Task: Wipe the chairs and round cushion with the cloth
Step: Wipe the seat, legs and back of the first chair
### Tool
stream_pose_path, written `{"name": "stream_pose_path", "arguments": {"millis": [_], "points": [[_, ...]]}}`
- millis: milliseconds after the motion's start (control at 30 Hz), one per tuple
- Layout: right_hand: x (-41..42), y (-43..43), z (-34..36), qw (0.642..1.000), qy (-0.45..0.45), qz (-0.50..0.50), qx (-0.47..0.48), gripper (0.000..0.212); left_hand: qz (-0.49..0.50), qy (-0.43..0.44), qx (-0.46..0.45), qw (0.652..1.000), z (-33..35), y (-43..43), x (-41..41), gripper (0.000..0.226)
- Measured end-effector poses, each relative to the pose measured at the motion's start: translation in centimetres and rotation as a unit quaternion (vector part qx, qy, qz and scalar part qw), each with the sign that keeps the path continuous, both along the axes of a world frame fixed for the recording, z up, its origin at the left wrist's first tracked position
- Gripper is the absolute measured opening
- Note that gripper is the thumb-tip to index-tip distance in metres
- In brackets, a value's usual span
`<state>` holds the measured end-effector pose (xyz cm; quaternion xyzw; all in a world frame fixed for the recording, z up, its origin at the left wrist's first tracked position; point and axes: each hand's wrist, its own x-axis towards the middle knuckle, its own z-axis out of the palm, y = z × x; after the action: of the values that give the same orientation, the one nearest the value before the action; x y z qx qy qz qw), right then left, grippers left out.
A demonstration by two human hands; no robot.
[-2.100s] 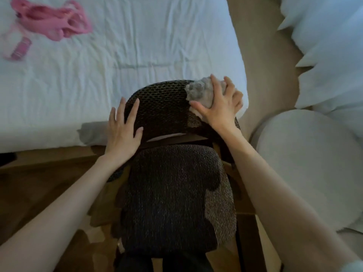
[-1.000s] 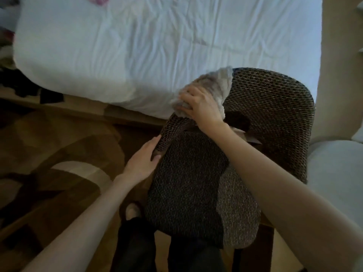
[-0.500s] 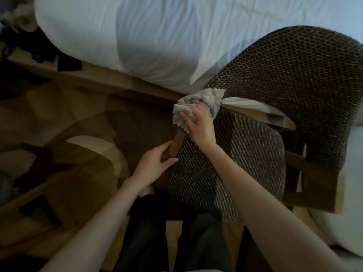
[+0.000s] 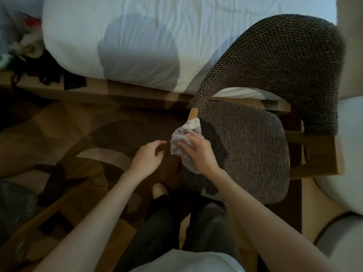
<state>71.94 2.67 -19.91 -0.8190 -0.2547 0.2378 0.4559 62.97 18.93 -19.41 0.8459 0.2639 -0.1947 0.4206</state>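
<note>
We press the cloth [image 4: 185, 134] to the left edge of the chair [image 4: 247, 152] seat.

Nearest, our left hand [image 4: 147, 157] hangs over the patterned rug [image 4: 78, 138], fingers loosely curled and holding nothing, just beside the cloth without touching it. Our right hand [image 4: 199, 153] grips the bunched cloth, fingers curled over it, against the seat's edge just below the bare wooden end of the woven backrest [image 4: 284, 59]. The round cushion [image 4: 350, 146] sits at the chair's right side. Beyond them lies the white bed [image 4: 137, 32].
</note>
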Motion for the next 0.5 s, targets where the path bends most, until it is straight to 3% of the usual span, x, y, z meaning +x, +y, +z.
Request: {"name": "stream_pose_path", "arguments": {"millis": [100, 267, 367, 500], "points": [[1.9, -0.7, 2.2, 0.992, 0.03, -0.116, 0.039, 0.01, 0.002, -0.018, -0.012, 1.0, 0.8, 0.2, 1.1, 0.041], [9.4, -2.6, 5.8, 0.942, -0.086, -0.319, 0.057, 0.004, 0.017, -0.067, -0.031, 0.997, 1.5, -0.6, 6.1, 0.05], [15.0, -3.3, 6.7, 0.92, -0.167, -0.351, 0.042, 0.026, 0.03, -0.095, -0.044, 0.994, 1.4, -1.5, 10.7, 0.055], [22.3, -3.1, 6.3, 0.908, -0.26, -0.327, 0.017, 0.037, 0.03, -0.14, -0.038, 0.989, 0.6, -2.8, 17.0, 0.06]]}}
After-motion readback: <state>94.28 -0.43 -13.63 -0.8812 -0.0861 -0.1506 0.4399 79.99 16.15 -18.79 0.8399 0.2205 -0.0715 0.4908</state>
